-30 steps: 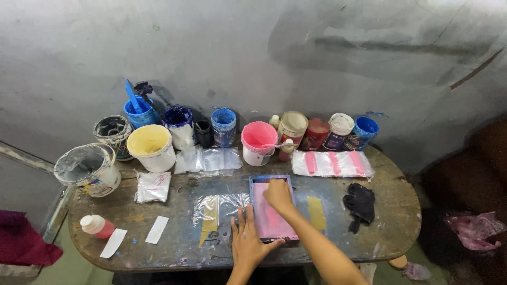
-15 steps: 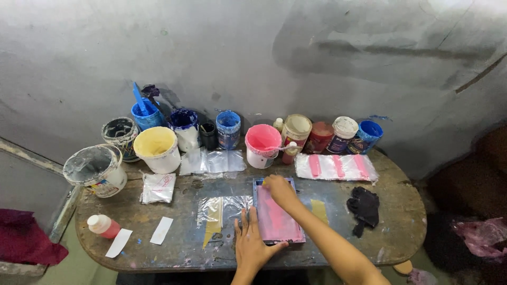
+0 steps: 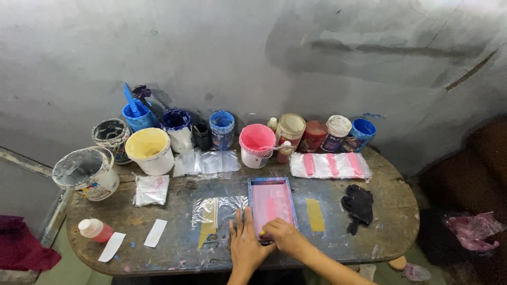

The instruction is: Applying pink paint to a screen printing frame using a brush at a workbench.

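Along the back edge of the table [image 3: 391,232] stand the paint tubs: a large white bucket [image 3: 87,172] with a grey-smeared inside sits at the left end, beside it a white tub of yellow paint [image 3: 150,150], behind those a dark, crusted tin [image 3: 111,136] and a blue tub [image 3: 138,114] with a blue stick standing in it. Next come a tub of dark blue paint [image 3: 177,125], a small black pot [image 3: 202,134], a blue tub [image 3: 222,127], then a white tub of pink paint [image 3: 256,144] with a stirrer resting across its rim, and a row of lidded jars [image 3: 312,133] ending in a blue pot [image 3: 362,132]. All of this rests on an oval wooden top, scuffed and paint-stained, set against a bare grey wall [image 3: 264,58]. Near the front edge lies a small blue-framed printing screen [image 3: 271,205] with a pink mesh, flat over a clear plastic bag [image 3: 217,210]. My left hand [image 3: 245,244] lies flat with fingers spread, just left of the frame; my right hand [image 3: 283,235] is curled over the frame's near edge, and whether it pinches anything I cannot tell. Right of the frame are a yellow strip [image 3: 315,214] and a black glove [image 3: 358,205]; behind them is a stack of bags with pink stripes [image 3: 330,165]. Toward the left front corner are a red bottle with a white cap [image 3: 95,229] and two white slips [image 3: 156,233].
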